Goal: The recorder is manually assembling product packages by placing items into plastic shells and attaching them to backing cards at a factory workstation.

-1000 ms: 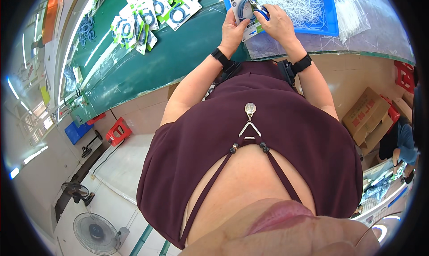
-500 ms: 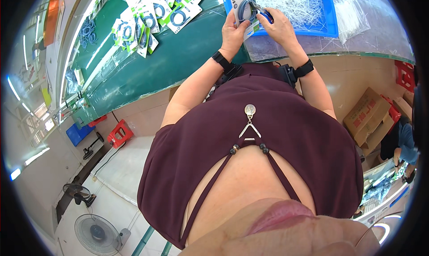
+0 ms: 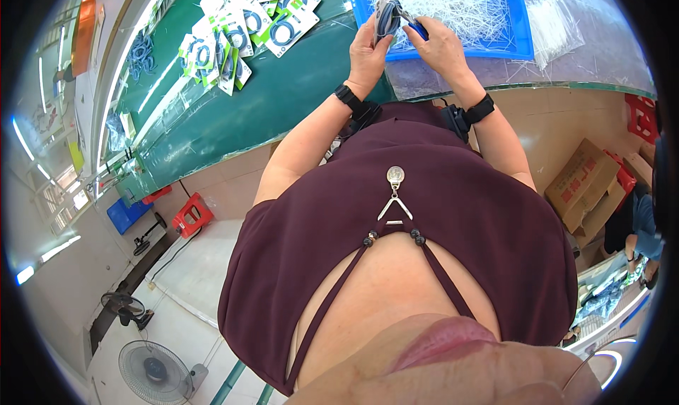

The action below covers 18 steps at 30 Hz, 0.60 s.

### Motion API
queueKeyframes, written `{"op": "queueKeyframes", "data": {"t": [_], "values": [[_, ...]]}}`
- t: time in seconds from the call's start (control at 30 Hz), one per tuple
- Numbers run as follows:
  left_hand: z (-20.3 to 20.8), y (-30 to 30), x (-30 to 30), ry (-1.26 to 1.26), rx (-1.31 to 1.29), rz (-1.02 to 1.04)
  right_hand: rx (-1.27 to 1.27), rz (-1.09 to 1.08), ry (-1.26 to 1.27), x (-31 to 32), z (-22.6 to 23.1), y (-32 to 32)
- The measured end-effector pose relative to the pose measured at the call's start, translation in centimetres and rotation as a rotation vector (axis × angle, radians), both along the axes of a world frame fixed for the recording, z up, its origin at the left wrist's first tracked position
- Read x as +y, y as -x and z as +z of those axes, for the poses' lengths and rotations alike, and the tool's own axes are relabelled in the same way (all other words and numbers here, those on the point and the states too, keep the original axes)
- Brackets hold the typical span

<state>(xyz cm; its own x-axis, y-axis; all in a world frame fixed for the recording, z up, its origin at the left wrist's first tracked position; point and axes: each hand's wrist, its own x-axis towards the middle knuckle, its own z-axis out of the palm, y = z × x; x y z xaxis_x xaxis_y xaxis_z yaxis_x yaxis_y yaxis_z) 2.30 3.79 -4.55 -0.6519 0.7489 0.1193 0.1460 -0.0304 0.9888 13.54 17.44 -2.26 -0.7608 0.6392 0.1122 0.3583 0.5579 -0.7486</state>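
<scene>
A coiled grey-blue cable on a white and green card [image 3: 386, 21] is gripped in my left hand [image 3: 368, 57], over the near left part of the blue tray. The card is tilted, almost edge-on. Closed round small blue-handled pliers [image 3: 419, 30], my right hand [image 3: 440, 48] is just to the right of the card. The jaws of the pliers are at the coil; whether they touch it I cannot tell. Thin white plastic strips that look like cable ties [image 3: 460, 12] fill the blue tray [image 3: 525, 37] beyond my hands.
A pile of carded cable coils [image 3: 240, 30] lies to the left on the green tabletop [image 3: 283, 94]. Loose cables [image 3: 140, 55] are farther left. A clear bag of white strips [image 3: 555, 26] rests right of the tray. A cardboard box [image 3: 583, 186] stands below the table at right.
My left hand has turned the card from facing up to nearly edge-on. My right hand and the pliers have shifted only slightly, staying beside the coil.
</scene>
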Motion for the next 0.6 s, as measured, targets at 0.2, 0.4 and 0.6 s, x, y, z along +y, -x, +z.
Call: {"op": "queueKeyframes", "data": {"t": [0.2,0.4,0.6], "values": [[0.4,0.6,-0.7,-0.025,-0.287,0.018,0.137,0.086,0.672,1.5,-0.8,-0.1],[1.3,-0.2,-0.8,-0.014,-0.239,-0.042,0.350,0.090,0.175,2.5,-0.6,1.9],[2.2,0.5,-1.5,0.090,-0.149,-0.065,0.361,0.048,0.183,1.8,-0.6,2.6]]}}
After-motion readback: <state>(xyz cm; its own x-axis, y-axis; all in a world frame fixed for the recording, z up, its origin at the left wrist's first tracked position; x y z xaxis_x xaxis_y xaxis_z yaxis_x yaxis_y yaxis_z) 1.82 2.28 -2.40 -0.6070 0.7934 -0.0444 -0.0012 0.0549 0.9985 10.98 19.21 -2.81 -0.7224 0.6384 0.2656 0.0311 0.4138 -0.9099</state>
